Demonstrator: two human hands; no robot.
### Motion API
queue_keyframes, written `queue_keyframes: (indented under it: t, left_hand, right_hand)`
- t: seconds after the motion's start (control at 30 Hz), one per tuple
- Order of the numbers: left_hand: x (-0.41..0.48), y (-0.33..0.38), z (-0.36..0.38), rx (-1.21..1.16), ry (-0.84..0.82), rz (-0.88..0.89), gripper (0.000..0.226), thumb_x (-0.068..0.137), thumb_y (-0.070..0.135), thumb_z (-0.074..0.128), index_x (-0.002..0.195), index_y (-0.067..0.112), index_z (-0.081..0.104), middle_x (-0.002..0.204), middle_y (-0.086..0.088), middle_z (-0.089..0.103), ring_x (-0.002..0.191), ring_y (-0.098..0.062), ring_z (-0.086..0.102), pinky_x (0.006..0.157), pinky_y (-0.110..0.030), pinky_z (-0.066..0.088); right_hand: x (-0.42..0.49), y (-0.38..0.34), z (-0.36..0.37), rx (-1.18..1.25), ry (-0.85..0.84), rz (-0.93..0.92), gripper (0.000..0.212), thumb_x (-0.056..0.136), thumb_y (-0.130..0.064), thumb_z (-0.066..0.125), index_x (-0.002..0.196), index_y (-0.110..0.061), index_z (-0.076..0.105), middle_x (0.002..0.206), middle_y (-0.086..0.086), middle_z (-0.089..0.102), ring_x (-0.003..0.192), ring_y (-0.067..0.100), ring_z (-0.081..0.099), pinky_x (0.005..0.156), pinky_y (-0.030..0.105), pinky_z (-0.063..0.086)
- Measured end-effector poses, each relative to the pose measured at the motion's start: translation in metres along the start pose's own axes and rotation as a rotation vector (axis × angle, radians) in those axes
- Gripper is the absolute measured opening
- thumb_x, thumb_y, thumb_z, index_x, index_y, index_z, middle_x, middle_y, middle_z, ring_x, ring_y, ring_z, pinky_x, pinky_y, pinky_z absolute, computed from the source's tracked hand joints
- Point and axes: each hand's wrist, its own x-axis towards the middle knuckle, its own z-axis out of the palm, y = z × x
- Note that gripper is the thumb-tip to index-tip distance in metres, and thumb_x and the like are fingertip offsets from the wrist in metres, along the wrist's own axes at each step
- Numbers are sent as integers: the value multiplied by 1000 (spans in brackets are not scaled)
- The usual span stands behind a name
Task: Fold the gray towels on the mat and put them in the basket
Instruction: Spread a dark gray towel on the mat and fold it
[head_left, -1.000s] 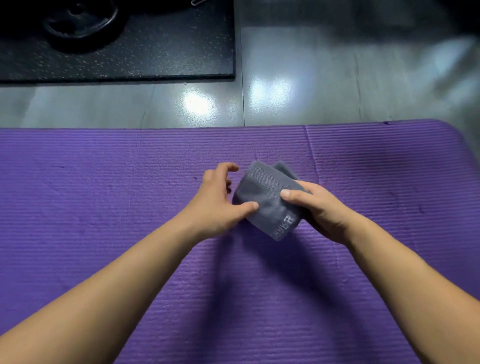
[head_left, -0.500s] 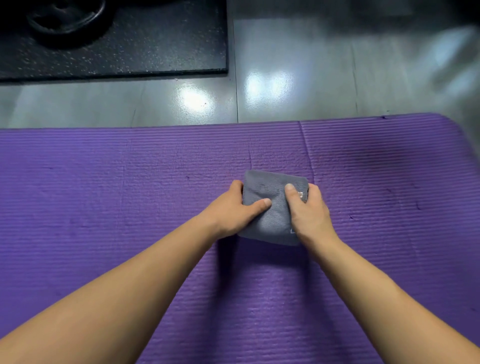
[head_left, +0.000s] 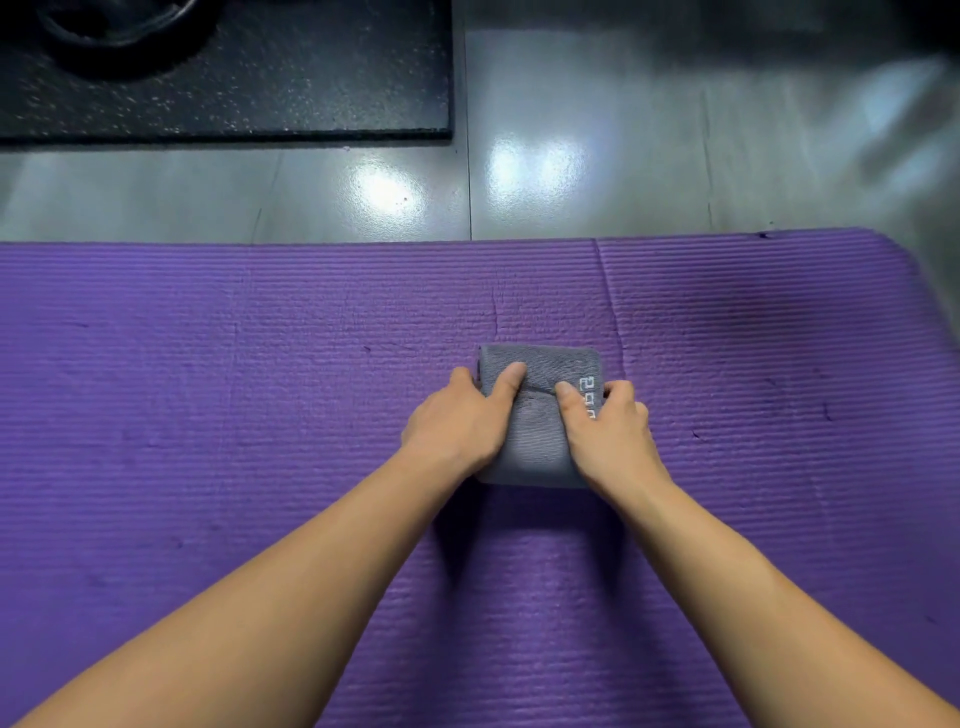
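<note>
Folded gray cloth towel on purple ribbed mat; left hand 9 o'clock, right hand 3, both pinching sides, likely pinning fold.

A gym; rubber flooring; weight plate.

— Where is the gray towel?
— Lying on the purple mat, a little right of its middle, nearer the far edge.
— And its shape?
— Folded into a small, thick rectangle, long side running toward the far edge — pale lettering along its right side, a crease across the top layer.
</note>
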Motion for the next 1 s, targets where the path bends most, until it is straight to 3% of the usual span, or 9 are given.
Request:
queue_keyframes:
  t: [0.13, 0.27, 0.43, 0.53, 0.63, 0.7, 0.8, 0.9, 1.0]
  left_hand:
    - [12, 3, -8, 41, 41, -58, 95, 79, 92, 32, 120, 12, 62, 125, -14, 67, 117, -39, 60, 97, -44, 48]
    - [14, 5, -10, -39, -4, -64, 102, 68, 99, 27, 114, 15, 62, 115, -11, 71, 106, -37, 66, 97, -47, 51]
    - [2, -4, -4, -198, -9, -95, 104, 68, 96, 42, 125, 10, 54, 118, -13, 69, 109, -36, 65, 96, -46, 52]
    - [-3, -11, -6, -424, -60, -139, 122, 47, 96, 57, 130, 6, 49, 118, -18, 70, 99, -34, 72, 82, -42, 60]
    - [-7, -16, -5, -554, -127, -145, 128, 43, 88, 68, 136, 4, 43, 124, -20, 66, 101, -30, 71, 60, -28, 51]
    - [-8, -21, -3, -626, -205, -165, 120, 46, 84, 75, 132, 4, 48, 113, -13, 69, 84, -21, 70, 54, -25, 48]
    - [-15, -29, -5, -753, -329, -213, 86, 64, 71, 81, 118, 7, 61, 78, 0, 62, 55, -10, 58, 47, -20, 43]
    - [-30, -35, -13, -835, -445, -269, 68, 67, 68, 81, 105, 13, 70, 70, 3, 70, 59, -10, 66, 57, -22, 50]
    - [-62, -37, -37, -897, -629, -376, 44, 77, 63, 73, 86, 21, 63, 60, 6, 66, 50, -6, 63, 49, -18, 50]
  right_hand:
    - [9, 0, -6, 171, -3, 62, 67, 82, -63, 70, 121, -11, 56, 121, 7, 64, 110, 27, 62, 95, 40, 50]
    - [14, -4, -9, 197, -23, 38, 72, 66, -74, 71, 106, -14, 64, 104, 2, 71, 96, 23, 69, 85, 43, 57]
    - [13, 5, -5, 308, -57, 25, 42, 76, -54, 80, 86, -14, 69, 92, 2, 76, 88, 20, 72, 81, 41, 58]
    - [11, 8, -8, 531, -142, 27, 30, 83, -32, 82, 92, -5, 74, 88, 8, 77, 79, 20, 72, 73, 35, 57]
    - [4, 10, -8, 599, -171, 23, 32, 84, -25, 82, 104, -3, 71, 97, 14, 77, 89, 28, 75, 83, 43, 60]
    - [-1, 12, -5, 624, -187, 22, 36, 82, -29, 82, 108, -7, 70, 102, 12, 76, 97, 31, 73, 90, 48, 59]
    - [-12, 9, -6, 654, -204, 27, 34, 87, -31, 78, 112, -13, 65, 108, 11, 75, 95, 25, 73, 89, 45, 57]
    - [-34, 1, -12, 625, -206, 8, 31, 92, -30, 72, 113, -11, 61, 98, 5, 75, 81, 9, 72, 77, 32, 55]
    - [-68, -13, -24, 592, -194, -6, 33, 96, -29, 67, 118, -7, 58, 86, -7, 71, 69, -3, 66, 67, 18, 51]
